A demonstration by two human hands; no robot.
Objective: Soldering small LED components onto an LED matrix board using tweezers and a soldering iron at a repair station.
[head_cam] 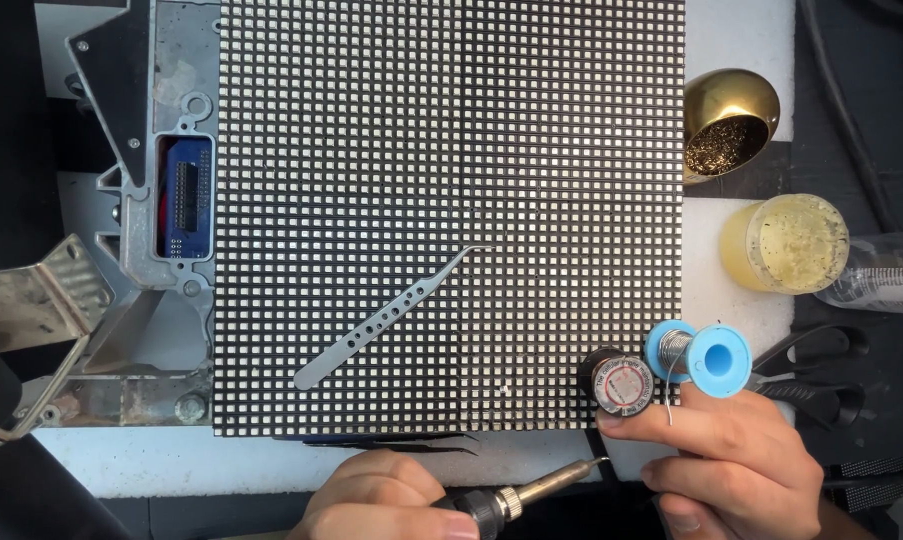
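Head view: the left hand [377,495] was closed round 1 soldering iron [532,490], tip pointing right at the panel's near edge. The right hand [737,460], fingers curled loosely, pinched the solder wire end beside 1 blue spool [707,357] and 1 small tin [623,385]. A steady iron and a short wire lead would probably keep the joint clean. 1 LED panel [452,150] carried 1 pair of tweezers [392,320]. On the right stood 1 brass bowl [729,122] and 1 yellow jar [787,243].

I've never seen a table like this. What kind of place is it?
Probably an electronics repair bench. The left hand holds a soldering iron, the right hand is by a blue solder spool, and an LED grid panel lies there.
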